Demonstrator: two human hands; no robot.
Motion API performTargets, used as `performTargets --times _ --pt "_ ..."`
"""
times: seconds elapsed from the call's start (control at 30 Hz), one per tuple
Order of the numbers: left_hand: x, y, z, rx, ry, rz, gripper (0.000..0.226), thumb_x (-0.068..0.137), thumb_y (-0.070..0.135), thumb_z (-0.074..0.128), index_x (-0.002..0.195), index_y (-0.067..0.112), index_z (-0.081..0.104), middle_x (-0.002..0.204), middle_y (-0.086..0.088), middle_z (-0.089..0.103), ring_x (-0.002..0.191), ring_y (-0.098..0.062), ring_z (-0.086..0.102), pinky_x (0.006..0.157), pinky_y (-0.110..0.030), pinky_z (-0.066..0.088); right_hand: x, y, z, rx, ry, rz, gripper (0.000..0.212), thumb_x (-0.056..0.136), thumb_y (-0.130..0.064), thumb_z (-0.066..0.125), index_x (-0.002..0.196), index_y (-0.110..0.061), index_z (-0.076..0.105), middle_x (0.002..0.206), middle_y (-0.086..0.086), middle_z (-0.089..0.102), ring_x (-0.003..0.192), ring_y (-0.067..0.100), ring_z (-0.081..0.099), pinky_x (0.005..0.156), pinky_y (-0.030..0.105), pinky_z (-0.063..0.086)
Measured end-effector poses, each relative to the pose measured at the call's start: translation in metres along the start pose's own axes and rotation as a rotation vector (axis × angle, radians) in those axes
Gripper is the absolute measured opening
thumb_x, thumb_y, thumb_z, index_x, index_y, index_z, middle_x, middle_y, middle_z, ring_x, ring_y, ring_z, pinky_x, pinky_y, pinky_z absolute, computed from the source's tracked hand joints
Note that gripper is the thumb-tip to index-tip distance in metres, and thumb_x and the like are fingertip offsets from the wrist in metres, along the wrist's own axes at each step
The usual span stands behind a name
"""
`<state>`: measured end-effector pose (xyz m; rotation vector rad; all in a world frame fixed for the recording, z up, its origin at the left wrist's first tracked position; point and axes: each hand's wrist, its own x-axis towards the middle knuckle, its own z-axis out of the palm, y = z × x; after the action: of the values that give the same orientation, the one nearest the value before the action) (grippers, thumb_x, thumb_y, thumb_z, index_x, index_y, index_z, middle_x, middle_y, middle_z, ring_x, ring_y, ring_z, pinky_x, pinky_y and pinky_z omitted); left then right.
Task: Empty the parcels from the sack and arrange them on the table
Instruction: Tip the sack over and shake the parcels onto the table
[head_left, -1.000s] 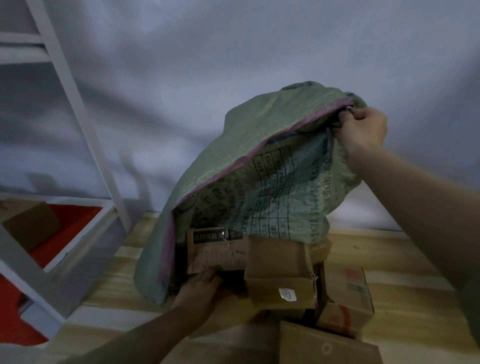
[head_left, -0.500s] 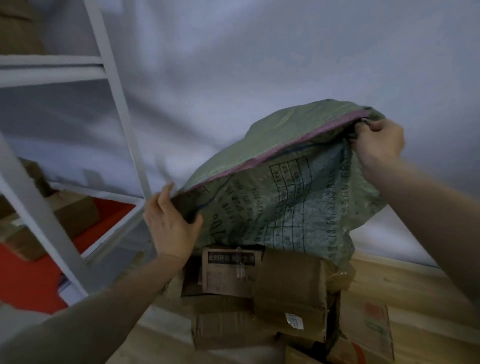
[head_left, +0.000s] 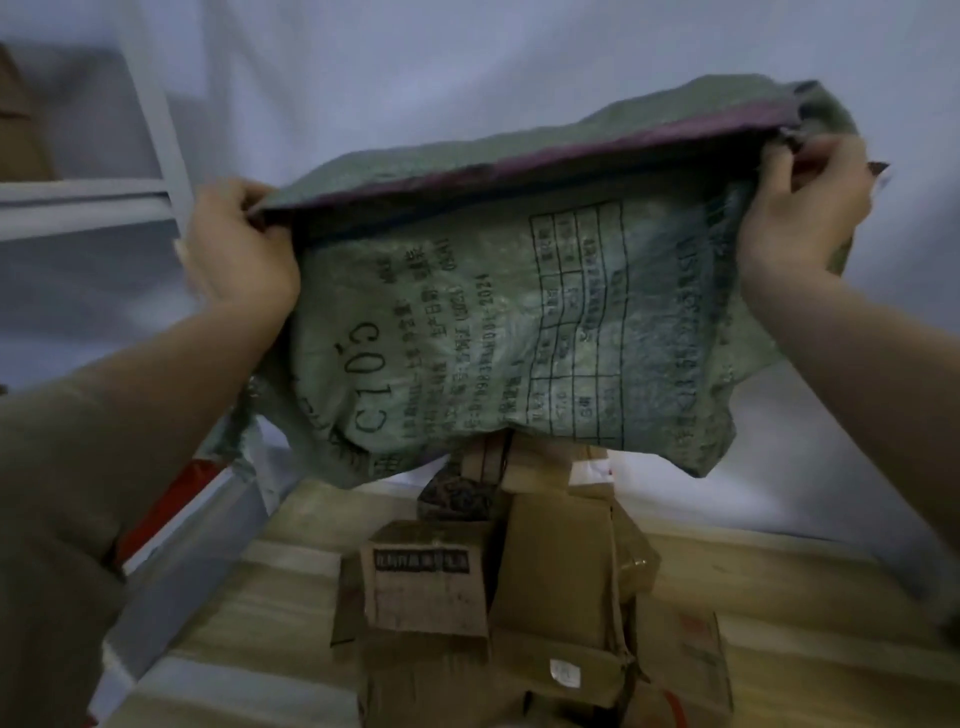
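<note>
At the left of the frame the left hand (head_left: 241, 249), half a second ago flat against the sack (head_left: 519, 312), now has its fingers curled gripping its edge. The sack hangs higher, clear of the boxes (head_left: 467, 597) piled on the worktop (head_left: 249, 623) at bottom centre. At the right, the right hand (head_left: 802, 208) still pinches the other corner.

The green woven sack (head_left: 519, 322) (black print) hangs above brown cardboard parcels (head_left: 498, 597) piled on the wooden table (head_left: 270, 613).
</note>
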<state>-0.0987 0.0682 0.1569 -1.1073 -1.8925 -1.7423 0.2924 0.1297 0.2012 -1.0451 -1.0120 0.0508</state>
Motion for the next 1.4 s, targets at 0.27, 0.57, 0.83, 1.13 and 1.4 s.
performTargets --times 0.27,0.57,0.83,1.13,1.4 --pt "-0.017 0.018 -0.019 0.098 -0.229 0.088 0.017 0.089 0.021 0.059 0.102 0.014 0.068 0.101 -0.015 0.067 0.1 -0.032 0.061 0.078 -0.032 0.042 -0.018 0.006 -0.042 -0.182 -0.027 0.124 0.034 0.099 -0.028 0.048 0.071 -0.032 0.029 0.08 -0.009 0.047 0.087 0.016 0.047 0.076 0.028 0.039" --pt "-0.011 0.059 -0.061 0.013 -0.21 0.052 0.004 0.089 0.02 0.053 0.089 0.022 0.056 0.086 -0.007 0.056 0.082 -0.021 0.053 0.067 -0.031 0.037 -0.005 -0.031 -0.077 -0.159 -0.046 0.072 0.016 0.096 -0.026 0.055 0.082 -0.018 0.055 0.082 -0.005 0.056 0.084 0.011 0.05 0.062 0.012 0.035" --pt "-0.042 0.054 -0.105 0.294 -0.47 0.086 0.022 0.091 0.034 0.064 0.09 0.012 0.067 0.09 -0.02 0.063 0.091 -0.041 0.063 0.075 -0.041 0.049 -0.007 -0.02 -0.123 -0.44 -0.28 0.114 0.021 0.084 -0.004 0.06 0.092 0.014 0.068 0.084 0.035 0.063 0.093 0.019 0.062 0.071 0.05 0.051" --pt "-0.082 0.076 -0.13 0.623 -0.41 0.222 0.024 0.094 0.044 0.057 0.085 0.022 0.058 0.092 -0.021 0.062 0.092 -0.044 0.063 0.072 -0.042 0.047 -0.016 -0.004 -0.165 -0.416 -0.341 0.106 0.015 0.093 -0.015 0.062 0.089 -0.004 0.072 0.088 0.018 0.072 0.08 0.036 0.07 0.077 0.044 0.058" --pt "-0.068 0.098 -0.086 -0.095 -0.462 -0.299 0.027 0.104 0.014 0.041 0.094 -0.005 0.057 0.085 -0.015 0.058 0.082 -0.03 0.059 0.066 -0.041 0.051 0.001 -0.016 -0.123 -0.191 -0.249 0.329 0.01 0.097 -0.006 0.044 0.092 -0.002 0.052 0.108 0.015 0.061 0.094 0.03 0.061 0.08 0.036 0.048"
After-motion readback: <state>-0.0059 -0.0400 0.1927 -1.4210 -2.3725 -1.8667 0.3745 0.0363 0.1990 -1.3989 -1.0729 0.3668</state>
